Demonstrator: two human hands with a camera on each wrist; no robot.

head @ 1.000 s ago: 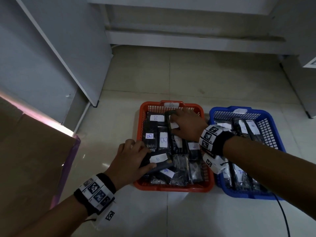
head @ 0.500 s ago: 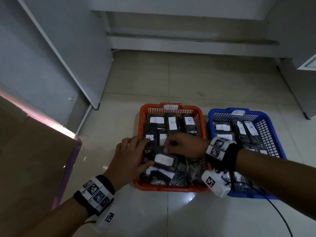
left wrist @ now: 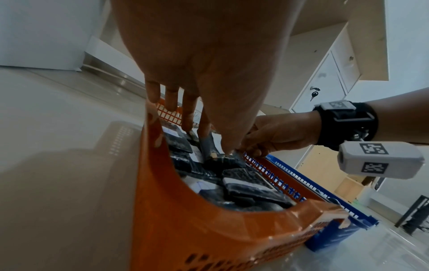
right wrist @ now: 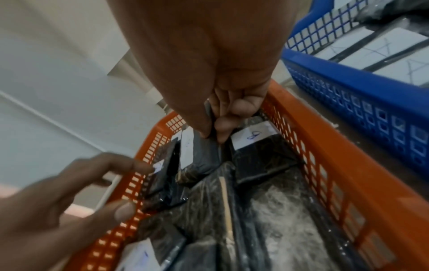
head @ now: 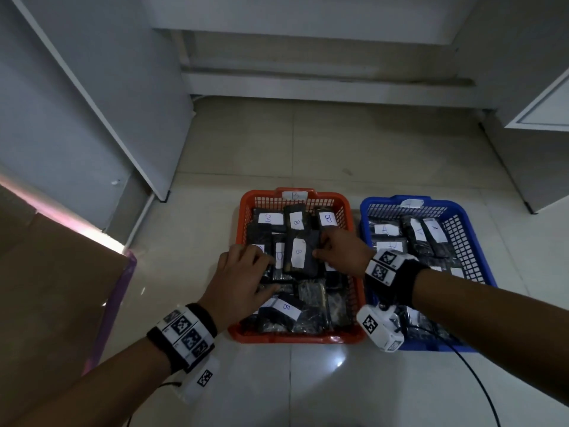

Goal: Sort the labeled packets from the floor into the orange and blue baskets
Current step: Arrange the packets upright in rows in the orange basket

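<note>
An orange basket (head: 295, 335) marked B and a blue basket (head: 391, 201) marked A stand side by side on the floor, both holding several black packets with white labels. My right hand (head: 320, 252) pinches the right edge of a black packet labeled B (head: 300, 254) over the middle of the orange basket. The right wrist view shows thumb and fingers (right wrist: 220, 126) closed on that packet (right wrist: 204, 155). My left hand (head: 264, 272) lies over the basket's left side, its straight fingers (left wrist: 189, 117) touching the packets below.
A cardboard box (head: 55, 288) with a purple edge sits at the left. White cabinet panels stand at the left and right. A black cable (head: 480, 383) trails from my right wrist across the tiled floor in front of the blue basket.
The B packet passed from my left hand to my right, moving from the basket's front left to its middle and turning lengthwise. My right hand came back from the basket's far end.
</note>
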